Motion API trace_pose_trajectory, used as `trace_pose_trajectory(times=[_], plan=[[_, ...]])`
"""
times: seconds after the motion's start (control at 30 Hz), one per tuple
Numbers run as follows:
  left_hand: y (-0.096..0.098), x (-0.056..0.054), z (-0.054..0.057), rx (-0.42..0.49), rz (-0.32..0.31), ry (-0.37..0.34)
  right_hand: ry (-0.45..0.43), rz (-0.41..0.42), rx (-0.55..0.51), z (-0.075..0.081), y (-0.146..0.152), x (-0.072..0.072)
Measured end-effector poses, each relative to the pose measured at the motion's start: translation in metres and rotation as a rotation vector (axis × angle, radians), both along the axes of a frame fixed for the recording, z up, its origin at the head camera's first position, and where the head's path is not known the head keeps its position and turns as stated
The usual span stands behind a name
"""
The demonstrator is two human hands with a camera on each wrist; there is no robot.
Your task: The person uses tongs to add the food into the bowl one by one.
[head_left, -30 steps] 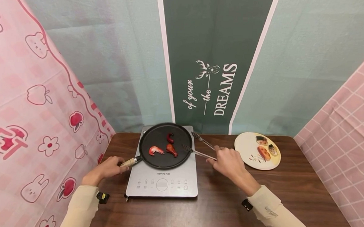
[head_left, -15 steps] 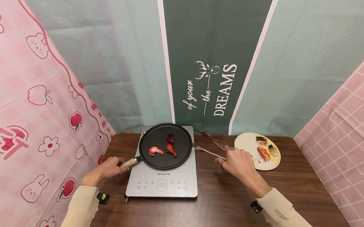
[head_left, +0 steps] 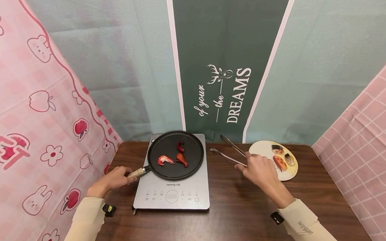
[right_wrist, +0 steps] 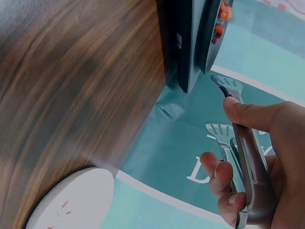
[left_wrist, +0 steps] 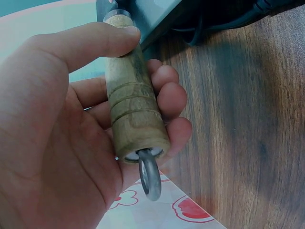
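Observation:
My left hand [head_left: 118, 177] grips the wooden handle [left_wrist: 136, 100] of a black frying pan [head_left: 166, 141], thumb along the top and fingers curled underneath. A steel ring sticks out of the handle's end in the left wrist view. In the pan lie a red-and-white shrimp [head_left: 165, 160], a browned chicken drumstick [head_left: 181, 160] and a small dark red curled piece [head_left: 180, 146]. My right hand [head_left: 260, 169] holds metal tongs [right_wrist: 250, 160] between thumb and fingers. Their arms stand spread with nothing between the slotted tips, over the table between the pan and the plate.
The pan sits on a silver induction cooktop [head_left: 158, 203] with a control panel in front. On the right, a cream plate [head_left: 257, 151] bears several food pieces, partly behind my right hand. Fabric hangs along the back and sides of the brown wooden table [head_left: 234, 221].
My right hand has drawn the tongs rightward, away from the pan's right edge and toward the plate. The left hand, pan and food have stayed where they were.

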State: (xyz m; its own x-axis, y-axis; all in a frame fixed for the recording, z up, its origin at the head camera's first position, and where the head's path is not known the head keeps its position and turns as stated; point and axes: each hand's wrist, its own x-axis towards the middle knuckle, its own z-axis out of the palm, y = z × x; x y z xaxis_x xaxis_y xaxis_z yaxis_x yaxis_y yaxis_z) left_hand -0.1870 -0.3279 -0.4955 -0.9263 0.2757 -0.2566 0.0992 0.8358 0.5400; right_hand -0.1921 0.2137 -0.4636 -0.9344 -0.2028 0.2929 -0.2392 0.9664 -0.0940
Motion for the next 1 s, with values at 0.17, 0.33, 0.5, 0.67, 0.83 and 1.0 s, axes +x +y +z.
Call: trace_pose_trajectory(times=[0.17, 0.33, 0.5, 0.67, 0.83, 1.0], plan=[[0.000, 0.001, -0.001, 0.000, 0.001, 0.000, -0.003, -0.003, -0.005, 0.001, 0.005, -0.001], [-0.001, 0.001, -0.001, -0.002, 0.002, -0.003, -0.010, -0.015, -0.002, 0.001, 0.010, -0.001], [-0.001, 0.001, 0.000, -0.003, 0.007, -0.009, -0.011, -0.023, 0.000, 0.001, 0.015, -0.002], [0.000, 0.001, 0.000, -0.005, 0.017, -0.014, -0.039, -0.037, -0.012, 0.002, 0.021, -0.003], [0.001, 0.001, 0.000, -0.003, 0.018, -0.020, -0.045, -0.048, 0.000, 0.003, 0.027, -0.003], [0.000, 0.001, 0.001, -0.004, 0.016, -0.025, -0.034, -0.044, 0.014, 0.004, 0.033, -0.004]])
